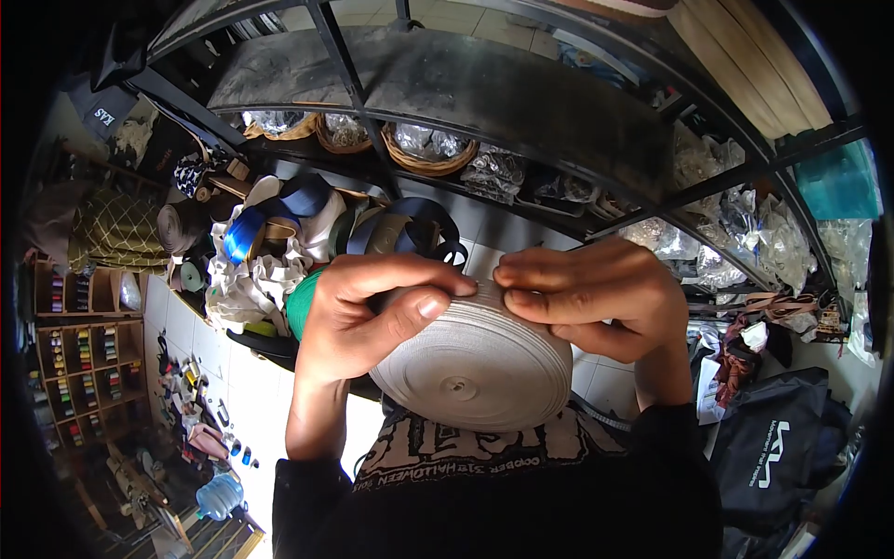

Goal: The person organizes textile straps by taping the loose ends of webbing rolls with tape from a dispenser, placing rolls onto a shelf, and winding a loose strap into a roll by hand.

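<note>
A large flat roll of off-white webbing (475, 373) is held up in front of my chest, its coiled side and small centre hole facing me. My left hand (372, 312) grips the upper left of the roll, thumb and index finger pinched at its top edge. On the upper right, my right hand (596, 293) has its fingers bent over the rim, with the fingertips on the outer layer close to the left ones. A green roll (301, 303) shows partly behind my left wrist.
Ahead stands a black metal rack (484, 88) with wicker baskets (428, 149) of plastic-bagged parts. Blue and dark ribbon rolls (303, 196) pile up at left. Thread shelves (88, 373) and a blue water jug (221, 497) are farther left; a black bag (773, 447) lies right.
</note>
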Available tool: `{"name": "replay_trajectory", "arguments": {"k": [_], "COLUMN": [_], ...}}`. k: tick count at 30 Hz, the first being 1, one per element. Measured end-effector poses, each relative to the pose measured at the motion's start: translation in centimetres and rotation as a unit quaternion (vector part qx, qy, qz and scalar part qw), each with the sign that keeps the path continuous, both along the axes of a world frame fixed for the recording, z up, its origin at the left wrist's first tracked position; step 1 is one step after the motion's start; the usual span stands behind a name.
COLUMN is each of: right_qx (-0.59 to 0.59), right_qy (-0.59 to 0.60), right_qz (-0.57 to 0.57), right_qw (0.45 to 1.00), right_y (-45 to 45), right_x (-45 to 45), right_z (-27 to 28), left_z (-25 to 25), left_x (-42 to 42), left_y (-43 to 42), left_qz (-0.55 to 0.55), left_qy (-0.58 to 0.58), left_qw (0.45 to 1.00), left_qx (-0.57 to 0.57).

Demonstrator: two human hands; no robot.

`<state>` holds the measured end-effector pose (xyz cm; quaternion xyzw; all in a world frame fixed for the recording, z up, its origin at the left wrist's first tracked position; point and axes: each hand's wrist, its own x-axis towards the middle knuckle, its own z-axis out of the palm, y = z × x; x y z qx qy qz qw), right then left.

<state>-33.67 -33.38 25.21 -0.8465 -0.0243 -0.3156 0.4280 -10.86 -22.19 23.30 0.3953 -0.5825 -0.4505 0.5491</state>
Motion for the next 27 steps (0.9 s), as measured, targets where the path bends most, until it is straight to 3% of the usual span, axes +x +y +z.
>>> {"name": "replay_trajectory", "arguments": {"k": [10,20,25,27], "right_qx": [-0.002,-0.006,0.086,0.089], "right_qy": [0.037,-0.018,-0.044,0.022], "right_qz": [-0.056,-0.091,-0.158,-0.140], "right_qw": [0.998,0.996,0.983,0.986], "right_y": [2.4,2.6,3.9,4.4], "right_x": [-1.6,-4.5,-3.4,-3.0], "right_z": [-1.3,-1.6,-1.1,-0.3], "left_z": [-0.4,0.4,0.2,0.1], "left_x": [-0.3,-1.5,-1.9,-2.3], "left_y": [0.3,-1.2,-1.2,-1.2], "left_qz": [0.011,-0.025,-0.053,-0.049], "left_qy": [0.013,-0.033,0.009,0.011], "left_qw": [1.000,0.997,0.998,0.999], "left_qx": [0.023,-0.058,-0.014,-0.011]}}
